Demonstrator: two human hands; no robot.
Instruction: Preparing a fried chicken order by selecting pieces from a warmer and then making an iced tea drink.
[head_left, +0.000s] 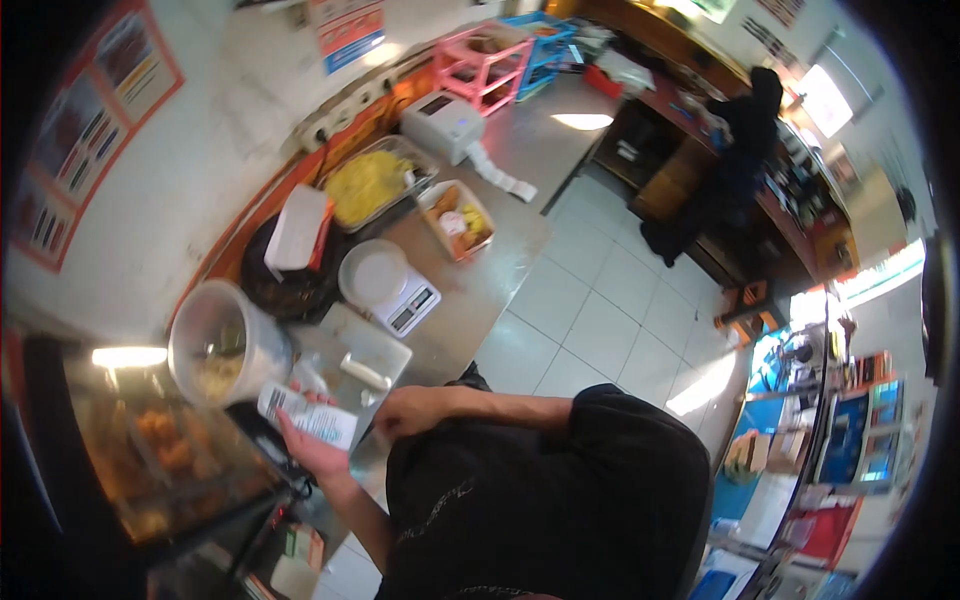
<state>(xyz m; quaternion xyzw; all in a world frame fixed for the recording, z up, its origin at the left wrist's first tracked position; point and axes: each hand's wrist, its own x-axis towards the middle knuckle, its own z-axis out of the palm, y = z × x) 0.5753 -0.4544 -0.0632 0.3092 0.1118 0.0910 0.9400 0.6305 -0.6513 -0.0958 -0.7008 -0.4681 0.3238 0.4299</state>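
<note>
My left hand (319, 442) holds a white printed paper slip (307, 416) with a barcode, in front of a tall translucent plastic tub (262, 352) with pale food inside. My right hand (409, 411) is bent at the counter's edge, close to my shirt; its fingertips are hidden. Beside it lies a shallow plastic tray (397, 352) with a white handle-like piece on it. Further up stands a white digital kitchen scale (415, 307) with a round bowl (373, 271) on top. A paper food box (484, 241) with fried pieces and yellow food sits beyond.
A clear container of yellow food (367, 187), a label printer (442, 124) with its strip hanging out, and pink (484, 67) and blue racks line the wall. A glass warming cabinet (172, 457) stands at left. A person in dark clothes (720, 165) is at the far counter.
</note>
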